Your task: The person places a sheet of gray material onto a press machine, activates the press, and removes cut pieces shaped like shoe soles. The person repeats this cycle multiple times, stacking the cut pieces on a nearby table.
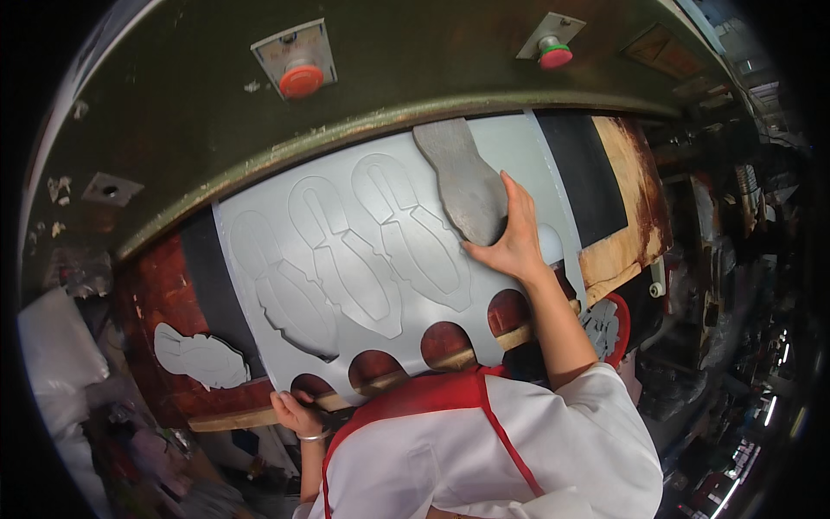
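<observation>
My right hand (517, 233) curves around the near end of a thick grey sole-shaped block (471, 177), thumb on one side and fingers on the other. The block lies on a broad light-grey sheet (510, 147), toward its right side. Left of it, several sole-shaped outlines (350, 259) are cut or pressed into the sheet. The leftmost piece is partly lifted at its near edge. Rounded notches run along the sheet's near edge. My left hand (298, 413) is closed at the sheet's near left corner, gripping the edge between thumb and fingers.
Beyond the sheet stands a dark green machine beam (173, 190) with a red button (302, 80) and a red-green one (553, 54). Grey cut pieces (201, 356) lie on the red-brown board at left. A red tub (618, 327) with grey scraps stands at right.
</observation>
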The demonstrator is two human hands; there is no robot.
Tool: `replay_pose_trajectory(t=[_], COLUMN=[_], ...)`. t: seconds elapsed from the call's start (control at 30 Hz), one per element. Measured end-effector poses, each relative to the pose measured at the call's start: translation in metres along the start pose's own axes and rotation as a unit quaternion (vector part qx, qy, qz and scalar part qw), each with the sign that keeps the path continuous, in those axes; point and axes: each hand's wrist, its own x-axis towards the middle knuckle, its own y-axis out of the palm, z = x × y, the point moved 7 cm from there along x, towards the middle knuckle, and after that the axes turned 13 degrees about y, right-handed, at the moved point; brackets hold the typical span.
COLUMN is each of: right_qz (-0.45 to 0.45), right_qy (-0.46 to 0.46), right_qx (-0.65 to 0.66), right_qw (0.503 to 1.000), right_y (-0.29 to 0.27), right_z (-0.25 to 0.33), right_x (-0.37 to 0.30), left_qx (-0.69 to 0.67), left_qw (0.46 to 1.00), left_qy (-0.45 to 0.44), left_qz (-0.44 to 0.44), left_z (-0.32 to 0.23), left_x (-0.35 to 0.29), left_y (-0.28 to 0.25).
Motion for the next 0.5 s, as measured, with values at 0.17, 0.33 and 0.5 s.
replay_pose_trajectory(t=[0.17,0.33,0.5], right_qz=[-0.163,-0.337,-0.352], right_qy=[0.029,0.027,0.015], right_qx=[0.159,0.011,0.022], right_qw=[0.973,0.941,0.936], right_y=[-0.026,-0.066,-0.046], right_z=[0.014,0.043,0.038], right_x=[0.1,0.186,0.183], left_qx=[0.01,0.075,0.076], left_qw=[0.999,0.992,0.991], left_qy=[0.046,0.097,0.09], left_qz=[-0.022,-0.03,-0.063], left_z=[0.012,0.014,0.025], left_x=[0.072,0.136,0.195], left_y=[0.032,0.064,0.082])
